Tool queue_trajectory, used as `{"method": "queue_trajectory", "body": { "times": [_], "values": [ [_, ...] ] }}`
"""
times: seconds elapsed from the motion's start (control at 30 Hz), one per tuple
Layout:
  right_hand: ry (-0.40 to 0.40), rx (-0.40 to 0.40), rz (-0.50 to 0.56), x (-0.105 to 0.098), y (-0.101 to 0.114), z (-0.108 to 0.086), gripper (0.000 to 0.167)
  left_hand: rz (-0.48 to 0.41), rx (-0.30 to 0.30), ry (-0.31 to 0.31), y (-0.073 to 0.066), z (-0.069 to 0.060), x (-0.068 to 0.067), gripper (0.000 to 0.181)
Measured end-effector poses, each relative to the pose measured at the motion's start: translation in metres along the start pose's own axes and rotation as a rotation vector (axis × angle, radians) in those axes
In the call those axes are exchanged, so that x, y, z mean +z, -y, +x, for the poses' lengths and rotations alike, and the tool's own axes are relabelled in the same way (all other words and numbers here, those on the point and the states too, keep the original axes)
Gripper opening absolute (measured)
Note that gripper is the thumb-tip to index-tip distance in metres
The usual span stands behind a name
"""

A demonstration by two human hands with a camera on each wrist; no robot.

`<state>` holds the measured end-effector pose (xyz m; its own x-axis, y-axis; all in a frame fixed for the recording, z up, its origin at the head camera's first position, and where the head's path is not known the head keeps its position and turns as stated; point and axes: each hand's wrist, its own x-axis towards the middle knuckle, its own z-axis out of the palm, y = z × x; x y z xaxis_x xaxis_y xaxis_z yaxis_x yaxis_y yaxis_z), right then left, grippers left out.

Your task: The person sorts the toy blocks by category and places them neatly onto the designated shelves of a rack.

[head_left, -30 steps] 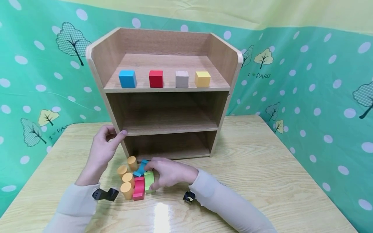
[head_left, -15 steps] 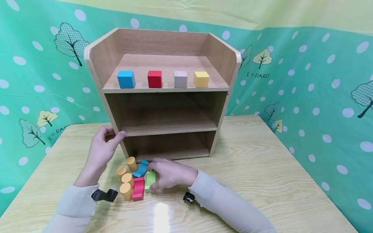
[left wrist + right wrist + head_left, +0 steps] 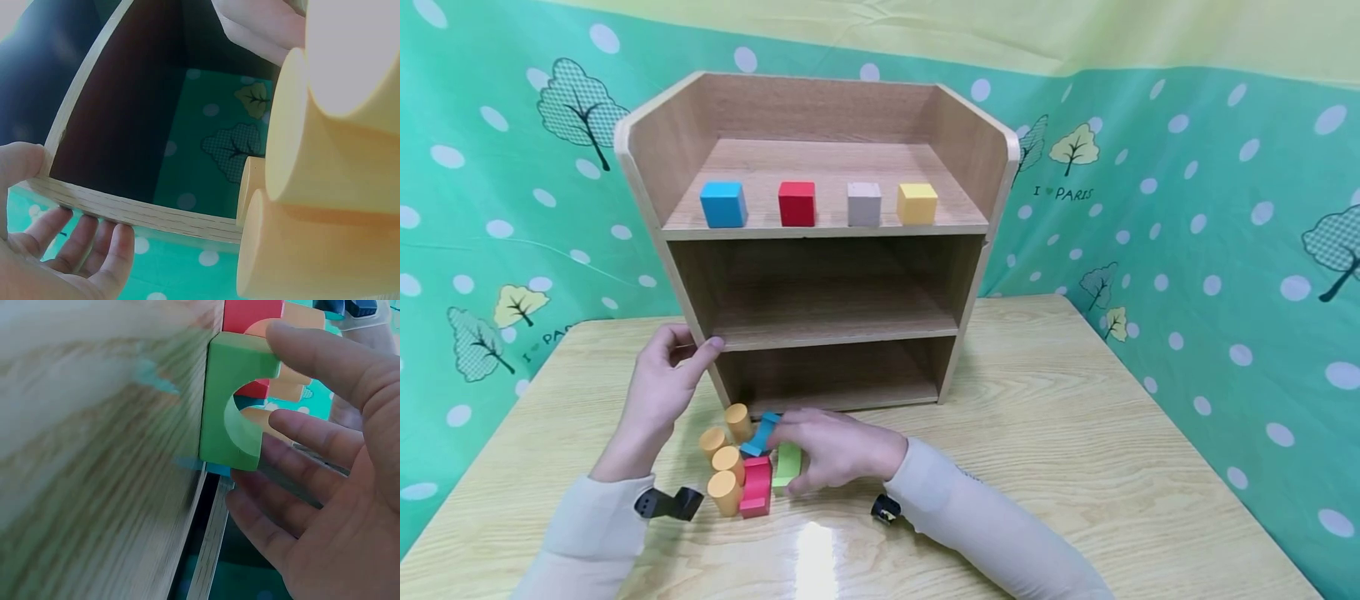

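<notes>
My left hand [image 3: 658,387] holds the left side panel of the wooden shelf [image 3: 842,342]; in the left wrist view its thumb lies on the panel's front edge and the fingers of the hand [image 3: 81,250] on the outer face. Spread around a green arch block [image 3: 787,463] is my right hand [image 3: 842,450], its fingertips beside a blue arch block [image 3: 757,437]. The right wrist view has the thumb of the hand [image 3: 350,475] at one end of the green block [image 3: 219,400] and relaxed fingers by the other. A red arch block [image 3: 756,492] lies alongside.
Several orange cylinders [image 3: 726,493] stand left of the arch blocks, in front of the shelf's left corner. A blue cube [image 3: 724,205], red cube [image 3: 797,204], grey cube [image 3: 864,205] and yellow cube [image 3: 917,205] stand in a row on the top shelf.
The green block has shifted slightly right, away from the red one. My right fingertips drew back a little, then reached left again to the blue block. My left hand has stayed in place.
</notes>
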<state>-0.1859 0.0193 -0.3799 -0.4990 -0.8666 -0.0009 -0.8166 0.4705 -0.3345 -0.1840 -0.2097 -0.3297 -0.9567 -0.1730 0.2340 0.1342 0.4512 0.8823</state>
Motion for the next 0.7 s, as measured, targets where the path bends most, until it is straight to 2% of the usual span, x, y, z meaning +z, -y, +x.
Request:
{"method": "queue_trajectory", "body": {
  "times": [0.4, 0.5, 0.7],
  "values": [
    [-0.017, 0.047, -0.088, 0.0007, -0.002, -0.0027, 0.065, 0.003, 0.002, 0.002, -0.0001, -0.0001, -0.0004, 0.05],
    [-0.018, 0.027, -0.081, 0.0014, -0.003, -0.0023, 0.064, 0.001, 0.004, 0.0, -0.0002, 0.0, -0.0004, 0.05],
    [0.012, -0.034, -0.041, 0.0019, -0.0041, -0.0002, 0.051, -0.005, 0.006, -0.002, -0.0004, -0.0004, -0.0001, 0.05]
  ]
}}
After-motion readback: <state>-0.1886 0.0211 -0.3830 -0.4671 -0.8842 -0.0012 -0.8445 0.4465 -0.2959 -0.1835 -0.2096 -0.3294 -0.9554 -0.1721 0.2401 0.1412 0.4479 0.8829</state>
